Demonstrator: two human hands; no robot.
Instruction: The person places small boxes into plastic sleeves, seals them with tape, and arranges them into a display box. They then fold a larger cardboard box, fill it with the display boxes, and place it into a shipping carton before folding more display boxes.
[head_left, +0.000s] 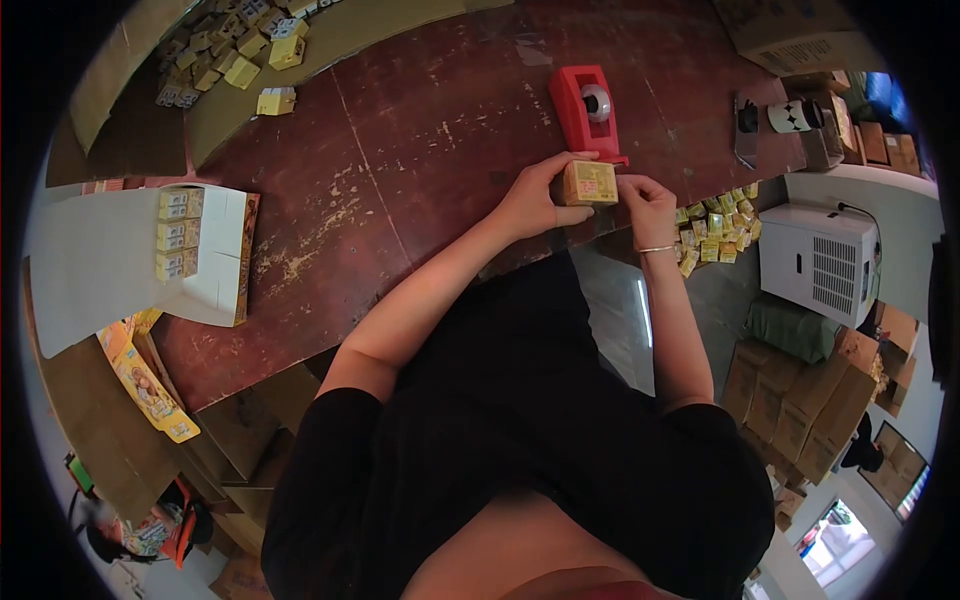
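Observation:
A small yellow box with printed sides is held in my left hand, the thumb along its lower edge and the fingers along the upper one. Just right of the box, my right hand has its fingertips pinched together; anything between them is too small to make out. Directly beyond the box stands a red tape dispenser with a roll of clear tape. Its front end is close to the fingers of both hands.
The worn red table carries a white open carton with yellow boxes at left. More small boxes lie in a cardboard tray at the back left. Several yellow packets are at my right, near a white appliance.

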